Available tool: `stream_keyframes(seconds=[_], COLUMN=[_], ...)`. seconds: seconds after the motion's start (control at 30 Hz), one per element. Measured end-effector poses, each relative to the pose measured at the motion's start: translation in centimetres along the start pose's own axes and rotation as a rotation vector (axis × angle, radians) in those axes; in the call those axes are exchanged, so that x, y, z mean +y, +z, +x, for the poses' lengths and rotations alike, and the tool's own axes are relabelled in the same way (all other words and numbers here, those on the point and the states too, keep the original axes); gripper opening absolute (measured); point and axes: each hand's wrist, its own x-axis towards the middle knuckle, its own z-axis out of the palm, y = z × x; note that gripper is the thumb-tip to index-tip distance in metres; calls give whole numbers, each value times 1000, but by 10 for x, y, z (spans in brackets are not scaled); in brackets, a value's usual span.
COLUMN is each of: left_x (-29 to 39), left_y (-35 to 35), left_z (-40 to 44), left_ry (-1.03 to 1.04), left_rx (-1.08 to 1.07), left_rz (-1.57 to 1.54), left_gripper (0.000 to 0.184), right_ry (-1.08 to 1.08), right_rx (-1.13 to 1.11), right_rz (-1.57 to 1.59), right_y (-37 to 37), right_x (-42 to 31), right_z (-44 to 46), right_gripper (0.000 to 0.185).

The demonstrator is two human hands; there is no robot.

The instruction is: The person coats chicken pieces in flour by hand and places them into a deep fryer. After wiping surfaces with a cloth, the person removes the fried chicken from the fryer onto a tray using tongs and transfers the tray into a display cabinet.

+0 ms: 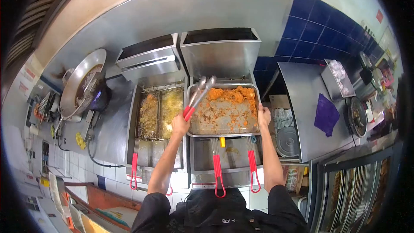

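Observation:
My left hand (180, 125) is closed around the red grips of a pair of metal tongs (202, 96), whose tips point up and away over the tray's left side. That hand lies against the tray's left edge; whether it also grips the rim is hidden. With my right hand (264, 115) I hold the right rim of a metal tray (215, 134). Orange fried pieces (233, 95) are heaped along the tray's far side, with crumbs scattered over its bottom. The tray sits over the right-hand fryer.
Left of the tray, a fryer basket (148, 114) holds food in bubbling oil (171, 108). Red basket handles (217, 168) stick out toward me. A large wok (84, 84) stands far left. On the right steel table (302, 103) lie a purple cloth (324, 115) and a metal container (340, 80).

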Motion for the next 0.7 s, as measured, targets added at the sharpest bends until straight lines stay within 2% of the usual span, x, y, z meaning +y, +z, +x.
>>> stream_keyframes(seconds=[0.03,0.1,0.2,0.27,0.3,0.33,0.37,0.43,0.47,0.53,0.63,0.7], left_x=[6,10,12,4,1,-9,-18,-26,-43,-70,-113,-125], left_y=[-5,-15,-34,-56,-74,-99,-124,-176,-195,-233,-256,-254], left_z=[-4,-3,-5,-13,-20,-29,-37,-54,-59,-63,-54,-43], left_ry=[59,15,-47,-62,-96,-145,-189,-294,-255,-357,-497,-483], left_rx=[113,126,147,101,37,64,-8,-97,-84,-177,-396,-427], left_rz=[20,-11,-60,-386,-489,-460,-416,-342,-260,40,396,483], left_gripper=[33,33,38,44,49,49,51,54,59,63,65,64], right_ry=[-12,-84,-173,-314,-316,-350,-311,-396,-414,-285,-161,-118], right_rx=[-17,155,209,174,140,122,161,43,0,-167,-411,-639], right_rz=[6,-88,-168,-18,-2,-21,-38,87,147,92,208,228], right_y=[3,10,14,-11,-28,-38,-49,-79,-92,-111,-101,-79], right_x=[2,6,33,39,33,48,47,59,54,27,-14,-55], right_z=[-1,-5,14,24,18,24,14,-9,-31,-93,-184,-252], right_gripper=[56,50,37,24,23,28,24,26,25,21,16,15])
